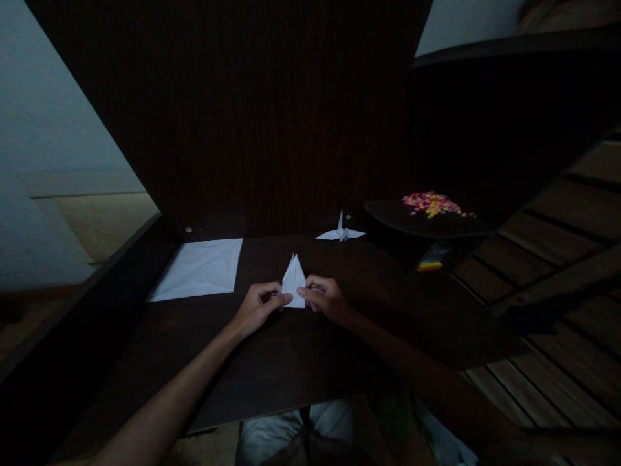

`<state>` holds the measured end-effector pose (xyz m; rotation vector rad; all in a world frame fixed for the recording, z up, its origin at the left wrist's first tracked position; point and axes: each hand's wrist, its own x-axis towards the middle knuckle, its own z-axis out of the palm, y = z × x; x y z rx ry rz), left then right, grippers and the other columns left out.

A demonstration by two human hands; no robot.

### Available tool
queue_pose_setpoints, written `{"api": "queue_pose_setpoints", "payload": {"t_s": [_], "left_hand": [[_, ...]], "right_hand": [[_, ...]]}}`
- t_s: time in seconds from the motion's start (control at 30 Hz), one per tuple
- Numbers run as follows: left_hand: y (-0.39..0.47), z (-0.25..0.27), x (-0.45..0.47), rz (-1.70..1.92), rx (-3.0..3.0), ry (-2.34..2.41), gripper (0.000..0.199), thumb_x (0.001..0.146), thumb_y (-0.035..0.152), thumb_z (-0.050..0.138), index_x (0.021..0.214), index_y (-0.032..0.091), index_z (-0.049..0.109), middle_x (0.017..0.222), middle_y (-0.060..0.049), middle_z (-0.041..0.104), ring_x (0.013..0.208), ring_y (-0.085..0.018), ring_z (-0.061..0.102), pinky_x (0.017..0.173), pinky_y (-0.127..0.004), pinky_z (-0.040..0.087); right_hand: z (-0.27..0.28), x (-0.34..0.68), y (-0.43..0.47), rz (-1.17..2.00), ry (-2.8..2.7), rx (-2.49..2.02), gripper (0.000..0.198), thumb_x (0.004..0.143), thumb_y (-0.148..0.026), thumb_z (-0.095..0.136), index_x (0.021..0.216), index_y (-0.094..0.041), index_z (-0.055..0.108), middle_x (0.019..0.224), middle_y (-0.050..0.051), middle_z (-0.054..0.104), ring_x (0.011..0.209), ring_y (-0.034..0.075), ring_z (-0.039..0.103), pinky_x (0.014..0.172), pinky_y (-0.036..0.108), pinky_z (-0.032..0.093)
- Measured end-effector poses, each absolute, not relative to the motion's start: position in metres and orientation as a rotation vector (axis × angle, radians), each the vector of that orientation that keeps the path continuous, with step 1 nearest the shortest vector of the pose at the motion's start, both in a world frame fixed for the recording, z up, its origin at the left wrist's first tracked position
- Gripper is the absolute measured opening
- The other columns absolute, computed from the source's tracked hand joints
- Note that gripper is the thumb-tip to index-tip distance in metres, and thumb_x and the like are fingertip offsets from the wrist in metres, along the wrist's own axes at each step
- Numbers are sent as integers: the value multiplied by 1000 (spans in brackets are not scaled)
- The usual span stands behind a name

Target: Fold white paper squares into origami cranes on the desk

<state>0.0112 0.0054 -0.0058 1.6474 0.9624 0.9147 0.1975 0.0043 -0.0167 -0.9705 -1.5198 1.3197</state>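
A small piece of folded white paper [294, 283], pointed and split at its top end, is held between both hands just above the dark desk [233, 362]. My left hand [262, 302] pinches its lower left edge, thumb on the front face. On the opposite edge, my right hand [327, 298] grips it the same way with its thumb on top. The fingers behind the paper are mostly hidden. Beyond my right hand, a finished white paper crane [341, 234] rests near the back panel, wings spread. To the left lies a flat, creased white sheet [201, 268].
On a rounded dark shelf [383, 217] at the right sits a heap of small colourful pieces [433, 204]. Under it is a colourful object [431, 259], too dim to name. A raised side board [97, 291] bounds the desk on the left. Wooden slats [572, 362] appear at right.
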Motion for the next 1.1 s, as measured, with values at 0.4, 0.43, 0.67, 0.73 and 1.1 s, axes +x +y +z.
{"api": "queue_pose_setpoints", "payload": {"t_s": [0.4, 0.43, 0.67, 0.73, 1.1], "left_hand": [[3, -5, 16, 993, 1521, 960, 27, 73, 40, 68, 72, 13, 65, 62, 1, 59, 57, -11, 51, 54, -21, 37], [3, -5, 16, 985, 1530, 963, 27, 73, 40, 68, 71, 13, 64, 61, 1, 58, 56, -11, 50, 54, -21, 36], [4, -6, 15, 933, 1532, 935, 29, 74, 40, 68, 72, 11, 63, 62, 1, 57, 56, -10, 49, 54, -21, 36], [4, -7, 15, 929, 1529, 933, 31, 73, 42, 69, 71, 11, 62, 60, 1, 56, 55, -10, 49, 53, -21, 35], [1, -6, 20, 942, 1449, 868, 29, 74, 39, 69, 83, 12, 67, 74, -4, 67, 66, -15, 60, 61, -24, 44]], "right_hand": [[-21, 199, 3, 1228, -1593, -987, 30, 79, -37, 58, 59, -18, 48, 47, -6, 47, 40, 6, 40, 41, 19, 29], [-21, 198, 3, 1224, -1601, -979, 29, 79, -38, 58, 60, -18, 49, 47, -6, 46, 40, 6, 40, 41, 19, 29], [-23, 196, 3, 1228, -1580, -970, 29, 82, -42, 55, 65, -18, 52, 46, -6, 44, 39, 7, 41, 41, 20, 30], [-23, 198, 3, 1228, -1579, -982, 31, 81, -42, 56, 62, -18, 52, 45, -6, 44, 39, 7, 40, 41, 20, 29], [-18, 202, 1, 1194, -1709, -984, 33, 82, -40, 54, 57, -18, 50, 43, -6, 44, 40, 7, 39, 44, 21, 29]]}}
